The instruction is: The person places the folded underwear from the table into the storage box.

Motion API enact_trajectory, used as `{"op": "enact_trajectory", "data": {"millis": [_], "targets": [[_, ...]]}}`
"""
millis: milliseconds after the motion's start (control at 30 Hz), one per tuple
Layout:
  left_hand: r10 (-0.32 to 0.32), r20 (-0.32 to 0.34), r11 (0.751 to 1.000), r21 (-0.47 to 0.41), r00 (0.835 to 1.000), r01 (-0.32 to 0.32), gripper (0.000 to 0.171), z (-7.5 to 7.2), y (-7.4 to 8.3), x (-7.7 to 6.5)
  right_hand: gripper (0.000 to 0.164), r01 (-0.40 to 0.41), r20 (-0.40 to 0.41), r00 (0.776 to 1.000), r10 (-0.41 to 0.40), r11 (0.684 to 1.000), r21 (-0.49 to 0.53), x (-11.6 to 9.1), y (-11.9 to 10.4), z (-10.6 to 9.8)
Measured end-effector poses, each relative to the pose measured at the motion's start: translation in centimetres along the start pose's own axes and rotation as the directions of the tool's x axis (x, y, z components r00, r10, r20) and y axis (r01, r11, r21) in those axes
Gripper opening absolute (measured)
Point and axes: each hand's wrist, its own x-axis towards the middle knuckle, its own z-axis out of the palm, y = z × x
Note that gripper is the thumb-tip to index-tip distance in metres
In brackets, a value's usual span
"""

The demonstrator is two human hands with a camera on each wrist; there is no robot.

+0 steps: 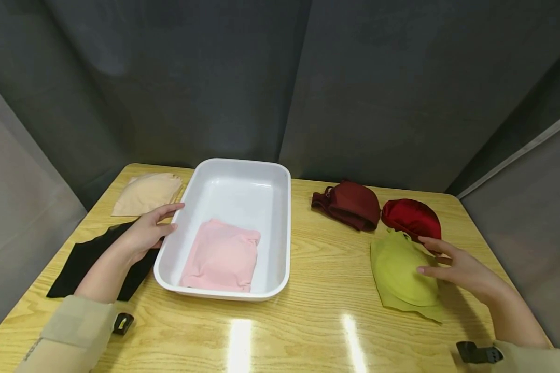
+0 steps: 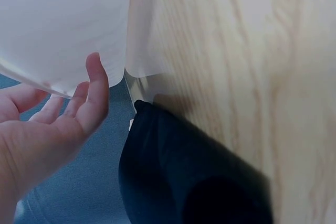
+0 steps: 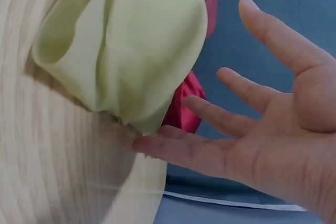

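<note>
My left hand [image 1: 142, 233] is at the left rim of a white plastic tray [image 1: 284, 233], its fingertips right at the edge and its fingers loosely bent. Inside the tray, toward its near end, lies a folded pink bra [image 1: 221, 256]. A black garment [image 1: 88, 259] lies partly beneath my left forearm. Over on the right, my right hand [image 1: 462, 269] has its fingers spread at the right side of a folded yellow-green bra [image 1: 401, 269]. In the right wrist view its lower fingertips come right up to the edge of the yellow-green fabric [image 3: 152, 51].
Behind the yellow-green bra sits a shiny red bra [image 1: 413, 215], with a folded maroon bra [image 1: 352, 204] to its left. A folded beige bra [image 1: 147, 194] lies left of the tray. Grey curtains [image 1: 280, 83] enclose the wooden table [image 1: 317, 311] at the back and sides.
</note>
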Motion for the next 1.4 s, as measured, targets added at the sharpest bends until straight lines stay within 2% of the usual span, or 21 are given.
{"op": "enact_trajectory", "data": {"millis": [400,633,967,1400], "targets": [[-0.012,0.007,1.0,0.005,1.0,0.012,0.056,0.0,0.2,0.0,0.084,0.018,0.057,0.998,-0.019,1.0,0.026,1.4,1.9,-0.3],[-0.007,0.007,1.0,0.001,1.0,0.007,0.056,0.0,0.3,-0.1,0.088,0.033,0.083,0.996,-0.036,0.999,0.034,2.0,2.1,-0.1],[0.008,0.005,1.0,-0.003,1.0,-0.008,0.055,-0.1,0.1,0.0,0.092,0.017,0.093,0.996,-0.017,1.0,0.003,2.6,2.4,0.4],[-0.008,0.003,1.0,-0.001,1.0,0.008,0.055,0.0,0.3,0.0,0.09,0.116,0.082,0.989,-0.119,0.993,0.038,3.3,2.7,0.9]]}}
